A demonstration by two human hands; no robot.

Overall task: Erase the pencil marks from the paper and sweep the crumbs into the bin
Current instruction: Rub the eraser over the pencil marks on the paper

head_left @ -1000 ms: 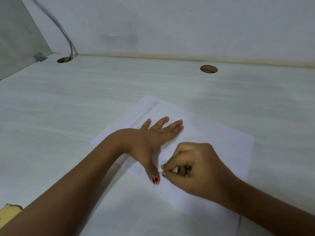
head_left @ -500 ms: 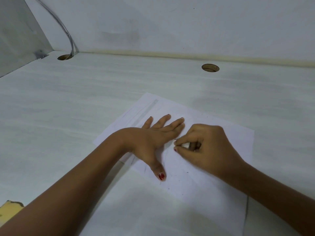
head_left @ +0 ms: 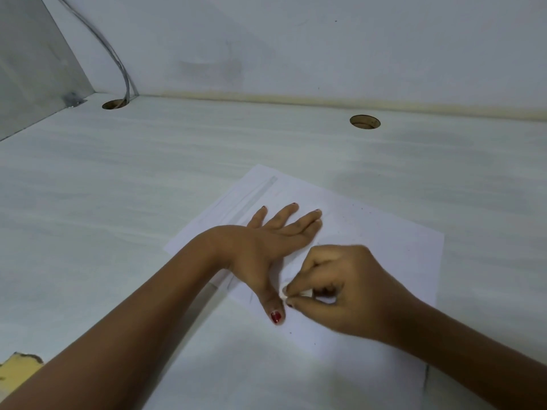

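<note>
A white sheet of paper [head_left: 384,238] lies at an angle on the pale desk [head_left: 118,202]. My left hand [head_left: 266,244] lies flat on the sheet with its fingers spread and its thumb pointing toward me. My right hand [head_left: 346,288] pinches a small white eraser [head_left: 296,292] between thumb and fingers, pressed on the paper just right of the left thumb. Faint pencil lines [head_left: 260,190] show near the sheet's far left corner. Tiny dark crumbs [head_left: 353,216] speckle the paper. No bin is in view.
Two round cable holes open in the desk, one at the back left [head_left: 114,104] with grey cables [head_left: 118,66] running into it, one at the back right [head_left: 364,122]. A wall rises behind the desk. A yellow chipped edge [head_left: 17,365] shows at the lower left.
My right hand with the eraser moved up the paper beside the left fingertips, then came back down next to the left thumb. The left hand stayed flat on the sheet.
</note>
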